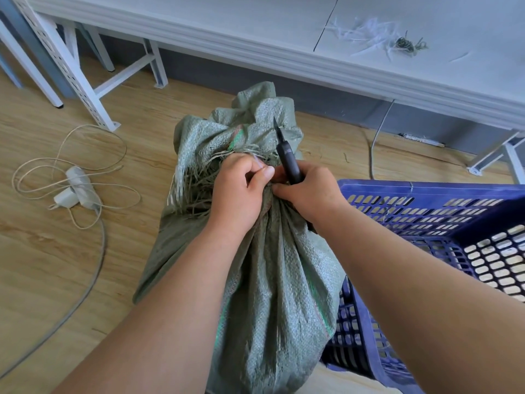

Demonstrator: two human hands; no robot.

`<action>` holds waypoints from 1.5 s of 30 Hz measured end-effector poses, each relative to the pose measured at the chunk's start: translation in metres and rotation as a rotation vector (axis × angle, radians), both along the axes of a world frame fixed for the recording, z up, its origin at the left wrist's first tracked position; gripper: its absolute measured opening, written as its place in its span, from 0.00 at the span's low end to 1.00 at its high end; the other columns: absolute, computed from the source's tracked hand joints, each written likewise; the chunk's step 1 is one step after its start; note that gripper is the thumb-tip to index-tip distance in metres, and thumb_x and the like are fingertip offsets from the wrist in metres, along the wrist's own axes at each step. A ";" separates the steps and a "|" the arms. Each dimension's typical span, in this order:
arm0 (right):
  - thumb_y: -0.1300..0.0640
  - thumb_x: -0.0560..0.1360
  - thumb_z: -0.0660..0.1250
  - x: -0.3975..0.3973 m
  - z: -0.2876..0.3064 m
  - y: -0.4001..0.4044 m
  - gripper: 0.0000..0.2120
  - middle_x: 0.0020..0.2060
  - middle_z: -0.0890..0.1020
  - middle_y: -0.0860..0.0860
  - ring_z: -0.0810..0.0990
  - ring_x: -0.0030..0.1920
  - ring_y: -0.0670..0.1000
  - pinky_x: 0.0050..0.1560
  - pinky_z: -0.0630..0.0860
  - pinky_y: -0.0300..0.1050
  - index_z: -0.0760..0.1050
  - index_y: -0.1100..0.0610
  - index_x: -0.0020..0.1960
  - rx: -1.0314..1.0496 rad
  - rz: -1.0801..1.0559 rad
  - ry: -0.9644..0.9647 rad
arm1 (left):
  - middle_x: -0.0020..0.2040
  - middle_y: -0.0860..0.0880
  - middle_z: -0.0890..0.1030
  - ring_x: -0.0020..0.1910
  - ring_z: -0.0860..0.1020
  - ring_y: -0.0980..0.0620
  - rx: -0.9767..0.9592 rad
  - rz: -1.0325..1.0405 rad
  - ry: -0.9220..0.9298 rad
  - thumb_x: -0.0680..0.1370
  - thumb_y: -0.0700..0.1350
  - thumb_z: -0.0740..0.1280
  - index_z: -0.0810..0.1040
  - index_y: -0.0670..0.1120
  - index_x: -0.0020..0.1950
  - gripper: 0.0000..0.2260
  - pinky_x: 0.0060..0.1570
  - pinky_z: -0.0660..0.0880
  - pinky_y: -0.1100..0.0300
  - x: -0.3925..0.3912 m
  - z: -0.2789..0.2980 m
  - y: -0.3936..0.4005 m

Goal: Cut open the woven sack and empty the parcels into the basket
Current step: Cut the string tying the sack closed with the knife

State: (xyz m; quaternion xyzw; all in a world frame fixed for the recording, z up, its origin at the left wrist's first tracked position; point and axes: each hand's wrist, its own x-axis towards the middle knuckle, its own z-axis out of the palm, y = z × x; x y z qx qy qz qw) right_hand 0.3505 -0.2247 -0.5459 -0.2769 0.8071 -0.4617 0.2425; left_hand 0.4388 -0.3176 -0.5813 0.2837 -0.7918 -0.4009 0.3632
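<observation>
The left hand [238, 186] pinches the sack [272, 280] neck; the right hand [309, 191] has its fingers curled round a knife [287, 155], blade toward twelve o'clock. A basket [426, 220] sits at three o'clock, cables [74, 183] at nine.

A wooden floor [42, 251] carries the sack [270, 265], basket [426, 211] and power strip [76, 186].
</observation>
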 end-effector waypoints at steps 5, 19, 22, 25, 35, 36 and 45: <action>0.59 0.70 0.76 0.000 -0.010 0.005 0.06 0.33 0.79 0.48 0.73 0.30 0.46 0.34 0.72 0.38 0.81 0.50 0.41 -0.048 -0.042 -0.274 | 0.46 0.51 0.75 0.45 0.72 0.56 0.032 0.029 -0.027 0.76 0.42 0.70 0.77 0.43 0.41 0.05 0.46 0.63 0.79 -0.002 0.002 0.001; 0.60 0.73 0.73 0.003 -0.009 0.005 0.07 0.25 0.72 0.49 0.66 0.18 0.44 0.21 0.65 0.33 0.75 0.54 0.40 -0.224 -0.263 -0.552 | 0.53 0.54 0.76 0.54 0.77 0.56 0.056 -0.144 -0.271 0.72 0.43 0.73 0.79 0.52 0.49 0.08 0.59 0.72 0.61 0.006 0.010 0.000; 0.62 0.73 0.72 0.005 -0.008 0.005 0.07 0.23 0.72 0.48 0.66 0.17 0.43 0.21 0.65 0.32 0.75 0.55 0.40 -0.279 -0.288 -0.555 | 0.53 0.54 0.75 0.53 0.75 0.55 -0.036 -0.092 -0.343 0.72 0.45 0.72 0.79 0.53 0.48 0.07 0.55 0.70 0.61 0.006 0.012 0.005; 0.63 0.73 0.71 0.006 -0.008 0.006 0.08 0.25 0.72 0.49 0.68 0.17 0.41 0.21 0.66 0.31 0.74 0.56 0.39 -0.316 -0.297 -0.523 | 0.52 0.54 0.75 0.50 0.75 0.55 -0.090 -0.050 -0.388 0.73 0.47 0.70 0.81 0.53 0.47 0.04 0.51 0.71 0.60 0.005 0.015 0.008; 0.52 0.74 0.72 0.003 0.001 0.010 0.06 0.34 0.74 0.48 0.69 0.26 0.44 0.28 0.69 0.37 0.77 0.52 0.48 -0.183 -0.185 -0.341 | 0.50 0.53 0.75 0.46 0.74 0.54 -0.049 -0.013 -0.370 0.75 0.47 0.70 0.80 0.50 0.45 0.02 0.46 0.68 0.62 0.007 0.011 0.005; 0.49 0.75 0.70 0.000 0.007 0.012 0.11 0.37 0.75 0.48 0.71 0.29 0.45 0.30 0.71 0.38 0.76 0.52 0.54 -0.161 -0.184 -0.320 | 0.51 0.52 0.76 0.47 0.74 0.55 0.025 -0.020 -0.344 0.75 0.47 0.70 0.80 0.52 0.45 0.01 0.47 0.66 0.64 0.008 0.010 0.003; 0.43 0.82 0.54 0.020 0.025 0.041 0.21 0.28 0.73 0.51 0.70 0.25 0.47 0.21 0.69 0.34 0.75 0.57 0.46 0.146 -0.002 -0.929 | 0.42 0.55 0.81 0.40 0.75 0.58 0.314 -0.027 -0.206 0.76 0.48 0.69 0.81 0.47 0.46 0.05 0.40 0.68 0.67 0.006 0.008 -0.001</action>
